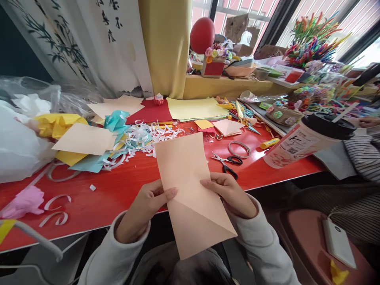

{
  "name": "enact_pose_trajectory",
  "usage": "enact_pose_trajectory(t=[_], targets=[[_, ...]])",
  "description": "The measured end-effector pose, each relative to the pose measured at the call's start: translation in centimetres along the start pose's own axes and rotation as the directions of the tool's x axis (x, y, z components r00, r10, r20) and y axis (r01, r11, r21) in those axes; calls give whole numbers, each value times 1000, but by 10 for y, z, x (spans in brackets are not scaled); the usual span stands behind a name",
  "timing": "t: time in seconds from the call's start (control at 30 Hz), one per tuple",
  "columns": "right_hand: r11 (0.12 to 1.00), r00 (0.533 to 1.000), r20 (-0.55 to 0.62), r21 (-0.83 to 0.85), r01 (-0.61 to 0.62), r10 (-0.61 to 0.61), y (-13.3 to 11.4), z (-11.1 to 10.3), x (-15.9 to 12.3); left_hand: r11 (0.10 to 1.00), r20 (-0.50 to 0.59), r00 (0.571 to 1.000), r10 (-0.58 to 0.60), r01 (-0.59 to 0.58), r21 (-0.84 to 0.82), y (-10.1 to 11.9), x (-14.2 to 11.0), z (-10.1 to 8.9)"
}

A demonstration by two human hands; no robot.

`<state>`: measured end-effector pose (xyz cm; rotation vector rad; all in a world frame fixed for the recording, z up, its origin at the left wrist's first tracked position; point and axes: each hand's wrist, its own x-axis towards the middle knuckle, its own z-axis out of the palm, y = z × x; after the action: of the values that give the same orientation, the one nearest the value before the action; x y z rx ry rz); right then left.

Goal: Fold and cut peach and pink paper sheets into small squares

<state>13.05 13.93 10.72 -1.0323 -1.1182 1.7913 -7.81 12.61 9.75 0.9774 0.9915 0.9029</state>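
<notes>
A peach-coloured sheet of paper (190, 166) is held up in front of me, over the table's near edge. One diagonal crease runs across its lower half. My left hand (148, 206) pinches the left edge, thumb on top and fingers behind. On the opposite edge my right hand (230, 192) grips the sheet the same way. Just beyond the right hand lie black-handled scissors (227, 161), blades apart. A pale ring-shaped strip (239, 149) rests behind them. Folded peach paper (228, 127) and a small yellow square (204, 124) lie farther back.
White paper shreds (148, 136) and coloured sheets cover the table's left and back. A lidded drink cup (308, 138) stands tilted-looking at right, near a yellow glue stick (269, 143). A striped sleeve (365, 154) of another person shows at far right. A white power bank (339, 242) lies on a stool.
</notes>
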Motion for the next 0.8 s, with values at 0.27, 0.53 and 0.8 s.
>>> enact_pose_trajectory(t=[0.27, 0.53, 0.8], targets=[[978, 977, -45, 27, 209, -208, 25, -4, 1, 975, -388, 898, 206, -220, 8, -29, 8, 5], [941, 918, -383, 261, 217, -105, 47, 7, 6, 855, -185, 894, 407, -302, 421, -40, 4, 12], [879, 901, -422, 385, 281, -103, 43, 5, 19, 417, 35, 740, 672, -417, 808, -45, 10, 18]])
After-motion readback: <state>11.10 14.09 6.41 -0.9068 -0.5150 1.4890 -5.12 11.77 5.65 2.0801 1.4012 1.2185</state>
